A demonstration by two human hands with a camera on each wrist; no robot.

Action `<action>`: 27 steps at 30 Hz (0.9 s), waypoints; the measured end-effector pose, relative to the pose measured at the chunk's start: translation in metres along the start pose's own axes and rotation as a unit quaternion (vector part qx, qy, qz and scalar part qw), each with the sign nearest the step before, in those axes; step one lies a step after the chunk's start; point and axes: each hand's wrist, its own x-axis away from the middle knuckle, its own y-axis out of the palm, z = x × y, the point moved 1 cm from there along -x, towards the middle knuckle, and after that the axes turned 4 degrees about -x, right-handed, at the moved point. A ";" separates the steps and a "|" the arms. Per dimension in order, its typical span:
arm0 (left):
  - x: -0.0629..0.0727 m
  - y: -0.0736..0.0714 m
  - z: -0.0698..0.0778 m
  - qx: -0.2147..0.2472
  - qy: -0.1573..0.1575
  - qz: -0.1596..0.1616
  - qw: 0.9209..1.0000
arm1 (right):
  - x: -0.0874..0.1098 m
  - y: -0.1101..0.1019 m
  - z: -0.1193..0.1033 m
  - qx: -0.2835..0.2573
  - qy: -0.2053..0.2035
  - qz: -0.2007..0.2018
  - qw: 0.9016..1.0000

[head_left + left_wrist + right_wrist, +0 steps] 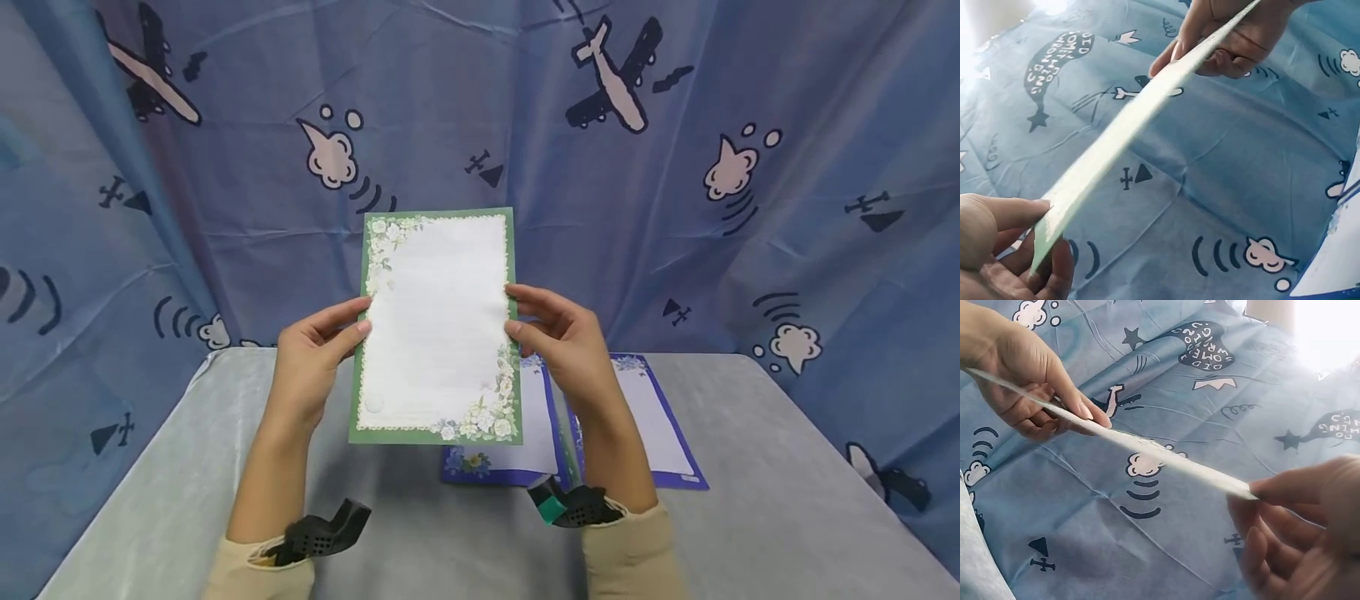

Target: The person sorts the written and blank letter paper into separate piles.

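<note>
A sheet of paper (442, 325) with a green, flower-trimmed border and a white middle is held upright above the table. My left hand (311, 358) pinches its left edge between thumb and fingers. At the opposite edge, my right hand (570, 342) pinches it the same way. Both wrist views show the sheet (1110, 140) nearly edge-on, stretched between the two hands. Behind it on the table lie a blue-bordered sheet (536, 433), partly hidden by the green one, and another blue-bordered sheet (663, 425), partly covered by my right forearm.
The table (787, 500) has a pale grey cover. A blue curtain (450, 108) printed with planes and clouds hangs behind it and along both sides. Black wrist mounts (322, 533) sit at the cuffs of my beige sleeves (633, 554).
</note>
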 end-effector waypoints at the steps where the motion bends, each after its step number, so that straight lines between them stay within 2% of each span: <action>1: 0.000 0.000 0.000 0.001 -0.001 -0.001 1.000 | 0.000 0.000 0.002 -0.009 0.002 -0.001 1.000; 6: -0.001 -0.005 0.001 0.005 -0.006 -0.008 1.000 | -0.003 0.001 0.010 -0.039 0.022 -0.014 0.999; 22: -0.006 -0.027 -0.008 0.017 -0.031 -0.014 0.999 | -0.010 0.020 0.025 -0.056 0.060 -0.041 0.996; 27: -0.008 -0.034 -0.014 -0.004 -0.043 -0.021 0.999 | -0.013 0.028 0.033 -0.056 0.076 -0.041 0.995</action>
